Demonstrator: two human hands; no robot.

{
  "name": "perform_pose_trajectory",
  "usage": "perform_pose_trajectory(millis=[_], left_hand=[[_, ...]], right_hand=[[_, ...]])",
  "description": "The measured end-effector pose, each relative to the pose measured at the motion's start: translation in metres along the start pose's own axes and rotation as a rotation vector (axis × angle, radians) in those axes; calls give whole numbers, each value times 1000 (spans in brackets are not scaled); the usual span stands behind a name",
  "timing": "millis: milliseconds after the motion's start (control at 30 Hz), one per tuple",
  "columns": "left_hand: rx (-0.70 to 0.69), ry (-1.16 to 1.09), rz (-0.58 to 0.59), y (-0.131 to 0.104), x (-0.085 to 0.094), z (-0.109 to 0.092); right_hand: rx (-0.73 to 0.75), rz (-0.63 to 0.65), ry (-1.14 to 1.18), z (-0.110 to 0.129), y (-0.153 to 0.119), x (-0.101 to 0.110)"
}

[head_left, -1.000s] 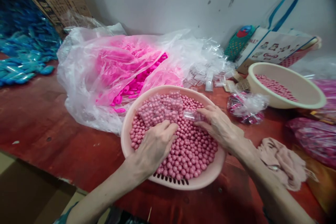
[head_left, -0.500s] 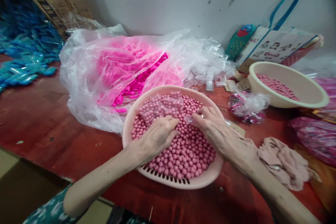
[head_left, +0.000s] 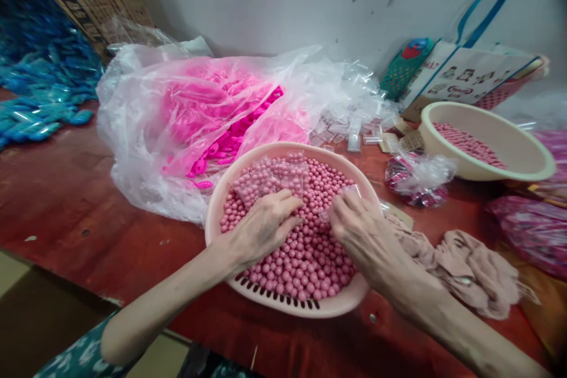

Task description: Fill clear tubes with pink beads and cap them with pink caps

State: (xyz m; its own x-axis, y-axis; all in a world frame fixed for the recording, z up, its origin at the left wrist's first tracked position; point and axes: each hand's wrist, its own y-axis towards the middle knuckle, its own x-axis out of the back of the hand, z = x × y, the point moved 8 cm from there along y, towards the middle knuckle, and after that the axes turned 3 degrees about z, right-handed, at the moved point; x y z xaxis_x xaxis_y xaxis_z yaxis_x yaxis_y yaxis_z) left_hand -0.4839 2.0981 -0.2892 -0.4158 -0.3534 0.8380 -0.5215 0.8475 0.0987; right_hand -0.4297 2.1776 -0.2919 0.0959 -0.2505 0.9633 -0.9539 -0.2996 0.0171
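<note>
A pale pink plastic basket (head_left: 213,212) with slots along its near side holds many round pink beads (head_left: 305,274). On top of the beads, at the back left, lie clear packets (head_left: 270,177) filled with the same beads. My left hand (head_left: 268,221) rests over the basket's middle, fingers curved and thumb apart from them, tips at the beads. At the basket's right side, my right hand (head_left: 361,233) is closed on a small clear plastic piece (head_left: 352,191) that shows past its fingers. The right fingertips are partly hidden.
Behind the basket lies a plastic bag (head_left: 146,130) of bright pink pieces, beside a heap of clear plastic pieces (head_left: 354,130). A cream bowl (head_left: 531,159) with pink beads and a crumpled cloth (head_left: 476,271) are right. Blue wrapped pieces (head_left: 44,118) lie left.
My right hand has turned and drawn its fingers in, and the clear plastic piece now shows above them. My left hand stays almost in place over the beads.
</note>
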Motion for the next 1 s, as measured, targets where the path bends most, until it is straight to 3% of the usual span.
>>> perform_pose_trajectory(millis=[200, 333, 433, 567, 733, 867, 1000], left_hand=[[49, 12, 57, -16, -11, 13], [62, -104, 24, -20, -11, 23], [145, -276, 70, -19, -11, 27], [232, -494, 68, -18, -8, 27], [219, -408, 38, -22, -4, 26], [159, -161, -15, -33, -7, 30], [114, -44, -47, -49, -12, 33]], right_hand=[[162, -90, 202, 25, -10, -10], [104, -79, 731, 1, -6, -16], [48, 1, 939, -9, 5, -20], [-1, 11, 1182, -13, 12, -19], [-74, 15, 1209, -15, 5, -26], [-147, -25, 1030, -25, -3, -24], [-118, 6, 879, -34, -14, -16]])
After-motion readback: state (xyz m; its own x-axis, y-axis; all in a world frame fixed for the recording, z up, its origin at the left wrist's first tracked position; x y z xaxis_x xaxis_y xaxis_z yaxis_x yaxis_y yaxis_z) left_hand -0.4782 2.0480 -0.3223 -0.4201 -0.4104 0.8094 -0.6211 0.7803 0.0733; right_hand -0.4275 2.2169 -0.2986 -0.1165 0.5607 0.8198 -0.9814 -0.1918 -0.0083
